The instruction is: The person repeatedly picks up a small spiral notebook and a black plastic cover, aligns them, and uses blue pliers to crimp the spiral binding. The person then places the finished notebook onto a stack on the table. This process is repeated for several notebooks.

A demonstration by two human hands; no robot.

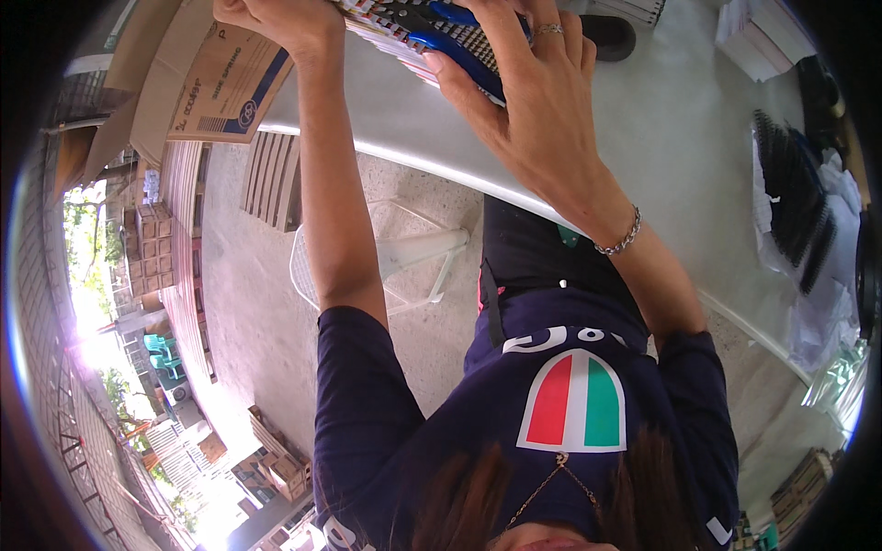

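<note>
At the top edge, my right hand is closed around a pair of pliers with blue handles and a dark head. The pliers lie over a stack of spiral-bound notebooks, whose coil edges show as rows of small loops. A ring and a chain bracelet are on that hand and wrist. My left hand is by the left end of the stack, its fingers curled and partly cut off by the frame, so what they hold is hidden.
An open cardboard box stands left of the white table. Black binding coils lie on plastic at the right, below a paper stack. A dark rounded object sits beside my right hand. A white plastic stool stands on the floor.
</note>
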